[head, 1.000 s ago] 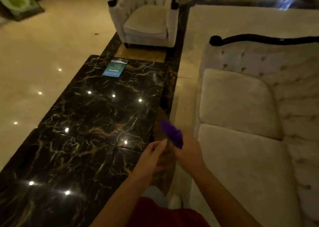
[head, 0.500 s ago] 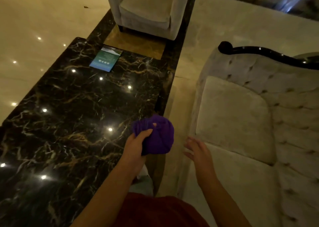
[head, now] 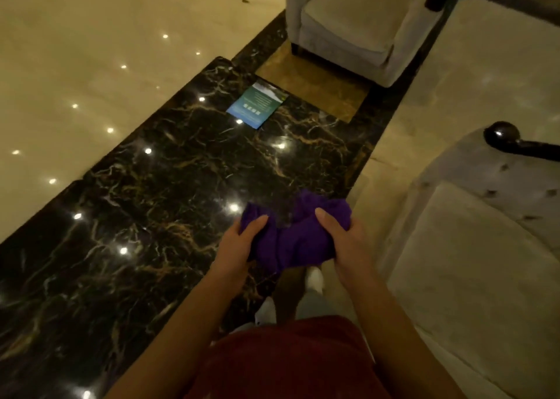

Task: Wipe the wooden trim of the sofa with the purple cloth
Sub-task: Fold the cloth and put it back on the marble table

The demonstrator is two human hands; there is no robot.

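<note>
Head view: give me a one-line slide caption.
Both hands, left hand and right hand, grip the purple cloth beside the sofa, its wooden trim untouched.

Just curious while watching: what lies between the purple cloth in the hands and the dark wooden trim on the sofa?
In the head view, only bare pale floor and the sofa's padded arm lie between the purple cloth and the wooden trim.

Bench point(head: 169, 216) occupies the centre and 9 o'clock side. Leaflet point(head: 257, 104) lies on the bench's far end, toward 12 o'clock. Armchair point(head: 357, 19) stands beyond the bench at 1 o'clock. Sofa point(head: 478, 247) sits at 3 o'clock, its trim point(head: 515, 144) along the far top edge.
</note>
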